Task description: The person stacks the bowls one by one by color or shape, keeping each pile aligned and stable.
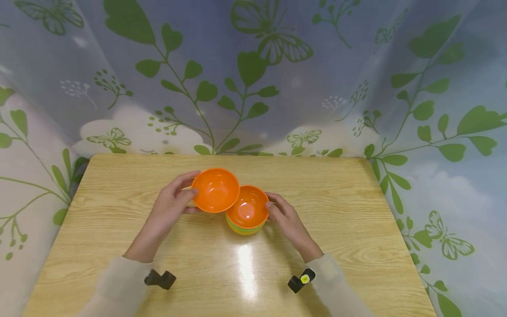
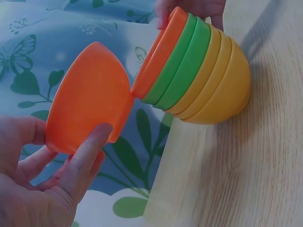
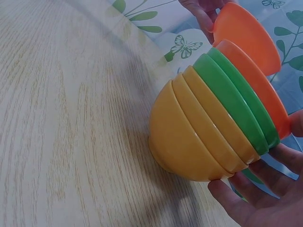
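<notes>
An orange bowl (image 1: pixel 215 190) is held by my left hand (image 1: pixel 172 199), thumb on one side and fingers spread under and around it. Its rim meets the top of a bowl stack in the left wrist view. That stack has an orange bowl (image 3: pixel 258 82) on top, green bowls (image 3: pixel 234 97) below it and yellow bowls (image 3: pixel 189 127) at the bottom. My right hand (image 1: pixel 286 215) grips the stack from the right, its thumb at the top rim and its fingers along the side. The stack's base is at or just above the wood; I cannot tell which.
The wooden table (image 1: pixel 325 185) lies under both hands. Behind its far edge hangs a curtain (image 1: pixel 301 97) printed with leaves and butterflies. Dark bands with small black blocks (image 1: pixel 160 279) sit at both wrists.
</notes>
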`<move>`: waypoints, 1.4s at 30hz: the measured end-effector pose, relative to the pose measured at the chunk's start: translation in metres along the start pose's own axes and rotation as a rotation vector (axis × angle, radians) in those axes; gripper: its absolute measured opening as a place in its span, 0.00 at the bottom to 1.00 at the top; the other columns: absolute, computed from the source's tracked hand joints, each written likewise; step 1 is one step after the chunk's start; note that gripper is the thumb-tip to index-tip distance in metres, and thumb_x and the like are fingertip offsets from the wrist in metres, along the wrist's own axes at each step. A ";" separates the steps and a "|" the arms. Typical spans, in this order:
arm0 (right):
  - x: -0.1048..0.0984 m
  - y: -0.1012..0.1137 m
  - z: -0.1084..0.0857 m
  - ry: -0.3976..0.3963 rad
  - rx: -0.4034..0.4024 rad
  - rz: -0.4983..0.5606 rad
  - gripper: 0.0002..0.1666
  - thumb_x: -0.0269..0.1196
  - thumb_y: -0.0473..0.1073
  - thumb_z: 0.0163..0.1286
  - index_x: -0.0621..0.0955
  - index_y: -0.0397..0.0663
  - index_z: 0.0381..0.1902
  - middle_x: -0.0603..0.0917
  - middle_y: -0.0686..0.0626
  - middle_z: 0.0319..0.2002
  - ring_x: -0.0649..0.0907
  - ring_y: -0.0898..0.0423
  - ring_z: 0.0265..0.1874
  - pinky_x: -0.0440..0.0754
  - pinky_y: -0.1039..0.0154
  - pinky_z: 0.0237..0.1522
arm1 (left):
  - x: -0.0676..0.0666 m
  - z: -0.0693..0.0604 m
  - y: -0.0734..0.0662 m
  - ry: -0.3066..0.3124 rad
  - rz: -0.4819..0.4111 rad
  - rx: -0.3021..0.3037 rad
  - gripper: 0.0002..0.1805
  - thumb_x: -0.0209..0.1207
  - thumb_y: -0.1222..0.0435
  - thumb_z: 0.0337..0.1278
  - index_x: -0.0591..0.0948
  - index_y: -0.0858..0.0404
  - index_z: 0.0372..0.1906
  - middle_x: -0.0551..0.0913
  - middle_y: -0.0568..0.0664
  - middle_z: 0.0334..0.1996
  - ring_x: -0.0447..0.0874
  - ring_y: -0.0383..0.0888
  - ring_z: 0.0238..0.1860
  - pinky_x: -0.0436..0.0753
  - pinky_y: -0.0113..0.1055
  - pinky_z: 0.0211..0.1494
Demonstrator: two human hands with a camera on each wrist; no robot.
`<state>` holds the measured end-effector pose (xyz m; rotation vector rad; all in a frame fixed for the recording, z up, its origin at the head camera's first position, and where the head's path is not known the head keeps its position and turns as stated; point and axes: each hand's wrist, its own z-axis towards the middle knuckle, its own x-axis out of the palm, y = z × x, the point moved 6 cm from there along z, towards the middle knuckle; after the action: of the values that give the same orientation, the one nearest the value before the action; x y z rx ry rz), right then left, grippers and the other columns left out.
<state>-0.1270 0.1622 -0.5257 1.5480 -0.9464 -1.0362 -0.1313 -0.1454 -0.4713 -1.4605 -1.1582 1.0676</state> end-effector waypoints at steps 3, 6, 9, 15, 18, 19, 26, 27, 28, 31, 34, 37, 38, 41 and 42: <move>0.000 0.000 0.001 0.000 -0.001 0.000 0.28 0.53 0.51 0.90 0.72 0.45 0.79 0.75 0.38 0.78 0.82 0.38 0.70 0.90 0.61 0.65 | 0.000 0.001 -0.002 -0.001 -0.002 0.003 0.29 0.55 0.66 0.83 0.69 0.59 0.82 0.73 0.62 0.77 0.90 0.37 0.52 0.96 0.40 0.51; 0.000 -0.001 0.001 0.001 -0.001 0.002 0.29 0.52 0.51 0.90 0.72 0.45 0.79 0.75 0.38 0.78 0.82 0.38 0.70 0.90 0.61 0.65 | 0.002 0.000 -0.004 0.005 0.002 0.011 0.29 0.55 0.66 0.83 0.69 0.59 0.82 0.73 0.62 0.77 0.90 0.37 0.53 0.96 0.38 0.50; 0.000 -0.002 0.001 0.005 -0.002 0.003 0.29 0.52 0.51 0.90 0.72 0.44 0.80 0.75 0.38 0.78 0.82 0.38 0.70 0.90 0.61 0.65 | 0.007 0.000 -0.007 0.016 -0.002 0.012 0.29 0.55 0.66 0.83 0.70 0.59 0.82 0.74 0.63 0.77 0.89 0.38 0.53 0.96 0.37 0.49; 0.000 0.000 0.001 0.008 0.003 0.003 0.29 0.52 0.51 0.90 0.72 0.46 0.80 0.75 0.39 0.78 0.82 0.38 0.70 0.90 0.60 0.65 | 0.015 0.001 -0.008 0.036 -0.018 0.014 0.28 0.54 0.66 0.83 0.70 0.60 0.81 0.74 0.63 0.76 0.89 0.42 0.53 0.97 0.39 0.50; 0.000 0.000 0.000 0.012 0.000 0.001 0.29 0.52 0.51 0.90 0.72 0.46 0.80 0.75 0.39 0.78 0.82 0.38 0.70 0.90 0.59 0.66 | 0.020 0.001 -0.009 0.048 -0.021 0.018 0.29 0.55 0.66 0.83 0.70 0.61 0.82 0.74 0.63 0.77 0.90 0.44 0.54 0.96 0.39 0.50; 0.000 0.000 0.000 0.013 -0.002 0.000 0.29 0.52 0.51 0.91 0.72 0.46 0.80 0.75 0.39 0.78 0.81 0.38 0.71 0.90 0.59 0.66 | 0.021 0.001 -0.009 0.051 -0.021 0.018 0.29 0.55 0.66 0.83 0.70 0.61 0.82 0.74 0.63 0.77 0.90 0.45 0.54 0.96 0.39 0.50; 0.001 0.000 0.001 0.016 -0.012 0.014 0.28 0.52 0.51 0.90 0.73 0.46 0.79 0.75 0.39 0.78 0.81 0.38 0.71 0.90 0.59 0.66 | 0.030 0.003 -0.007 0.069 -0.026 0.017 0.28 0.56 0.66 0.82 0.71 0.60 0.81 0.75 0.63 0.76 0.90 0.47 0.56 0.97 0.42 0.51; 0.001 0.000 0.001 0.013 -0.014 0.018 0.28 0.52 0.50 0.91 0.73 0.46 0.79 0.76 0.39 0.77 0.81 0.38 0.71 0.90 0.59 0.66 | 0.031 0.004 -0.007 0.073 -0.029 0.019 0.28 0.56 0.66 0.82 0.71 0.61 0.81 0.75 0.63 0.76 0.90 0.47 0.56 0.97 0.44 0.51; 0.001 0.000 0.001 0.010 -0.013 0.020 0.27 0.52 0.50 0.91 0.73 0.45 0.79 0.76 0.39 0.77 0.81 0.38 0.71 0.90 0.60 0.65 | 0.033 0.004 -0.007 0.078 -0.033 0.020 0.29 0.56 0.66 0.82 0.70 0.61 0.81 0.75 0.63 0.76 0.90 0.47 0.56 0.97 0.44 0.51; 0.000 -0.001 0.001 -0.003 -0.003 0.017 0.27 0.52 0.49 0.90 0.73 0.44 0.79 0.76 0.39 0.77 0.81 0.38 0.71 0.90 0.61 0.65 | 0.037 0.006 -0.006 0.088 -0.046 0.026 0.28 0.56 0.67 0.82 0.71 0.61 0.81 0.75 0.63 0.76 0.91 0.48 0.55 0.97 0.47 0.52; 0.000 0.000 0.001 -0.011 0.006 0.011 0.27 0.52 0.49 0.90 0.73 0.44 0.79 0.76 0.39 0.77 0.81 0.38 0.71 0.90 0.62 0.64 | 0.041 0.007 -0.006 0.097 -0.047 0.030 0.28 0.56 0.67 0.81 0.71 0.61 0.80 0.75 0.63 0.76 0.91 0.49 0.55 0.97 0.46 0.51; 0.000 0.000 0.001 -0.012 0.006 0.007 0.27 0.52 0.49 0.91 0.73 0.45 0.79 0.76 0.40 0.77 0.81 0.38 0.72 0.90 0.62 0.64 | 0.046 0.006 -0.006 0.107 -0.033 0.028 0.28 0.57 0.67 0.81 0.72 0.61 0.80 0.75 0.63 0.76 0.90 0.51 0.56 0.97 0.47 0.51; 0.000 0.000 0.001 -0.010 0.003 0.009 0.27 0.52 0.49 0.91 0.73 0.44 0.79 0.76 0.39 0.77 0.81 0.38 0.72 0.90 0.62 0.64 | 0.047 0.006 -0.006 0.112 -0.030 0.026 0.28 0.57 0.68 0.81 0.72 0.61 0.80 0.75 0.63 0.76 0.90 0.51 0.56 0.97 0.48 0.51; 0.000 0.000 0.001 -0.007 -0.002 0.013 0.27 0.52 0.49 0.91 0.73 0.44 0.79 0.76 0.39 0.77 0.81 0.38 0.72 0.90 0.62 0.65 | 0.050 0.005 -0.004 0.116 -0.024 0.013 0.28 0.57 0.68 0.81 0.72 0.61 0.80 0.75 0.62 0.76 0.90 0.53 0.56 0.97 0.49 0.52; 0.000 0.000 0.001 -0.005 -0.004 0.014 0.28 0.52 0.49 0.91 0.72 0.43 0.79 0.76 0.39 0.77 0.80 0.38 0.72 0.90 0.62 0.65 | 0.051 0.005 -0.004 0.115 -0.024 0.009 0.28 0.57 0.68 0.81 0.72 0.60 0.80 0.75 0.62 0.76 0.90 0.53 0.57 0.97 0.50 0.52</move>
<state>-0.1278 0.1621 -0.5261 1.5343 -0.9570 -1.0324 -0.1280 -0.0941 -0.4720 -1.4776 -1.0856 0.9580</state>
